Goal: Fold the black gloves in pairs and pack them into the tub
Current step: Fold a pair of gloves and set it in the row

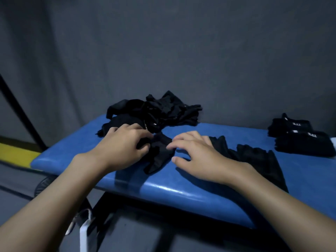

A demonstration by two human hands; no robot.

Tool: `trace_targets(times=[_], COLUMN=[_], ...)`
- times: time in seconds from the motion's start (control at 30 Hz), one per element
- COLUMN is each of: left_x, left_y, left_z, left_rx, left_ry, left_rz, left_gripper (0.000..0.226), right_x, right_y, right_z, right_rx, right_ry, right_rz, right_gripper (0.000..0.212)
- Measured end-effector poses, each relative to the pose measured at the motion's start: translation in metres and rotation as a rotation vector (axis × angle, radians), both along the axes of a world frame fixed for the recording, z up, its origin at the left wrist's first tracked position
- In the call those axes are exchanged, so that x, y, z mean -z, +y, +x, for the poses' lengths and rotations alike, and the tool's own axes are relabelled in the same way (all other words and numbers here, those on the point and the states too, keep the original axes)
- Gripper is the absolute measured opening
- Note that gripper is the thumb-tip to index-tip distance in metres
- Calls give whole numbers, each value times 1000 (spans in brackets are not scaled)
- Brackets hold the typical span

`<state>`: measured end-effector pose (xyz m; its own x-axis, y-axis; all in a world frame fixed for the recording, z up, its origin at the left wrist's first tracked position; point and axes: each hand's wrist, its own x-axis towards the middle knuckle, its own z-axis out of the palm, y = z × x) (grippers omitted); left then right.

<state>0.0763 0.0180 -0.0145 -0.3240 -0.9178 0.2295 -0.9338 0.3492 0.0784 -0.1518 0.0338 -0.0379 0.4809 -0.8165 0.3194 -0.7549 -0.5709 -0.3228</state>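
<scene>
A black glove [158, 151] lies crumpled at the centre of the frame, between the two hands. The left hand [125, 142] has its fingers curled onto the glove's left edge and appears to pinch the cloth. The right hand [198, 155] is spread with arched fingers, its tips resting at the glove's right edge and gripping nothing.

Just right of centre, partly under the right forearm, more black gloves lie flat [258, 157]. Whether that is one glove or two cannot be told. A loose heap of gloves [156, 113] sits just above the left hand, touching the glove being worked. At the far right edge, folded pairs [300, 139] are stacked, well apart from the heap. Everything rests on a blue padded bench [181, 190] in front of a grey backdrop [181, 51]. The tub is not in view.

The likely trouble is in the pairing. With black cloth in dim light, the left hand could drag a neighbour out of the heap along with the glove, since the two touch. The glove could also be matched to the wrong mate, or folded with a finger bunched inside. The right forearm lies across the flat gloves and could sweep them toward the bench's near edge as it moves.
</scene>
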Motion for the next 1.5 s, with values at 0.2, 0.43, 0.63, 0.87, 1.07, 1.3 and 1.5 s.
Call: trace_targets(times=[0.2,0.43,0.63,0.87,1.07,1.3,1.5], left_x=[6,-1,1,0,-12,-22,-16], left_y=[-2,2,8,4,15,24,18], left_z=[8,7,7,-7,-32,-47,-62], left_rx=[-58,32,112,223,215,259,290], left_ry=[-71,13,7,334,762,969,923], left_rz=[98,83,96,-67,49,292,172], left_gripper=[38,38,56,8,11,26,50], right_x=[7,13,2,-6,-14,-18,-16], right_y=[-18,-25,-17,-8,-2,2,2], right_z=[16,23,10,0,-11,-22,-37], right_rx=[-59,15,47,8,-45,62,173], right_ry=[64,-13,-167,-509,-781,-1020,-1085], right_rz=[51,-35,-13,42,51,162,195], right_gripper=[40,13,14,14,24,22,20])
